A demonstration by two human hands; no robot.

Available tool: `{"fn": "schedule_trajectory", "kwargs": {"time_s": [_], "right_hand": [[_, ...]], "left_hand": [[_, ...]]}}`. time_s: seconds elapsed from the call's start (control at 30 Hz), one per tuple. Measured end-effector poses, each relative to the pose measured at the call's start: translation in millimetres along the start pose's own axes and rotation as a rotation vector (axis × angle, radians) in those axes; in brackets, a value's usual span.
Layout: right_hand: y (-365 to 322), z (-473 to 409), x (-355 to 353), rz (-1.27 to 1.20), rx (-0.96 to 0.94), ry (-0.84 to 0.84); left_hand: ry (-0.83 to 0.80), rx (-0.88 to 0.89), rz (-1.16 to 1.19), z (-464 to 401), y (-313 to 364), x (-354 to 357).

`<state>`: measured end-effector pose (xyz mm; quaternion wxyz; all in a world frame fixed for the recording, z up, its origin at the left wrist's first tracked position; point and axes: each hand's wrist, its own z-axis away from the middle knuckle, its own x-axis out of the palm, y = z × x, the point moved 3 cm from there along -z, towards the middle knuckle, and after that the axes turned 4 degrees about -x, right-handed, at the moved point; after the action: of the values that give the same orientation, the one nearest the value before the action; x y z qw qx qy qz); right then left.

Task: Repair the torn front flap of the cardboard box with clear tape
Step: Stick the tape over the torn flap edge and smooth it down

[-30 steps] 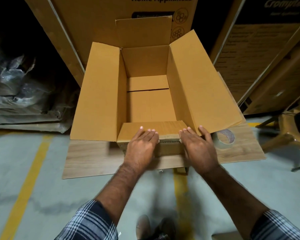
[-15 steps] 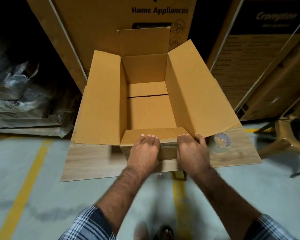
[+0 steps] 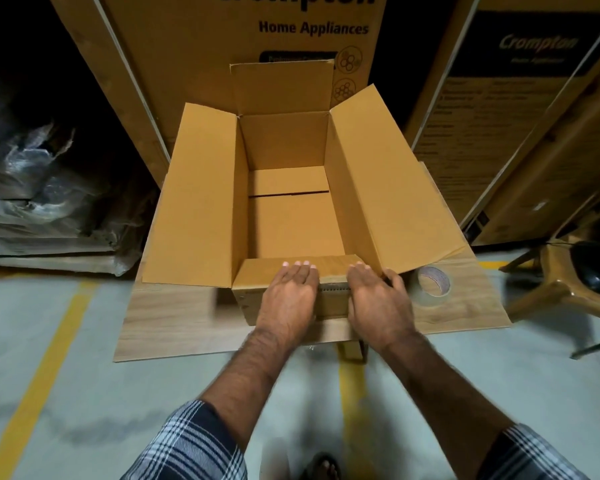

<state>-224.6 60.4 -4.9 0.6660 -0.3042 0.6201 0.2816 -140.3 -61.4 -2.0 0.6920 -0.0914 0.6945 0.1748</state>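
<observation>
Both hands [image 3: 333, 296] slid closer, flat straight fingers [image 3: 297, 268] pressing the corrugated front flap [image 3: 257, 271].

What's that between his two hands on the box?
In the head view, between the left hand and right hand shows the front flap's torn edge, its corrugated core exposed.

The box [image 3: 288, 216] is matt tan corrugated cardboard, its fluted edge bared at the front flap [image 3: 333, 271]. Under it the worktop [image 3: 174, 323] is smooth pale wood-grain board, and right of the box lies a glossy clear plastic tape roll [image 3: 432, 284]. Left of the box, crinkled shiny plastic wrap [image 3: 42, 188] covers stacked goods.
</observation>
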Motion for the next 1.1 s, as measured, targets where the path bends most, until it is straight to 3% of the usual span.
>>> {"fn": "schedule_trajectory", "kwargs": {"time_s": [0.13, 0.47, 0.6, 0.9, 1.0, 1.1], "right_hand": [[-24.6, 0.2, 10.3, -0.019, -0.076, -0.028], [8.3, 12.7, 16.9, 0.065, -0.058, 0.064], [-11.7, 21.2, 29.3, 0.027, -0.164, -0.022], [6.3, 38.1, 38.6, 0.035, -0.065, 0.011], [-8.6, 25.7, 34.5, -0.020, -0.086, 0.075], [-14.1, 18.3, 37.9, -0.030, -0.125, 0.037]], "left_hand": [[0.003, 0.049, 0.012, -2.3, 18.4, 1.4], [0.152, 0.059, -0.062, 13.4, 11.1, 17.0], [0.110, 0.083, -0.047, 29.0, 31.5, 30.2], [0.055, -0.084, -0.039, 44.5, 21.0, 39.0], [0.088, -0.028, -0.008, 32.6, 32.5, 33.8], [0.037, -0.024, -0.033, 27.1, 34.0, 36.9]]}}
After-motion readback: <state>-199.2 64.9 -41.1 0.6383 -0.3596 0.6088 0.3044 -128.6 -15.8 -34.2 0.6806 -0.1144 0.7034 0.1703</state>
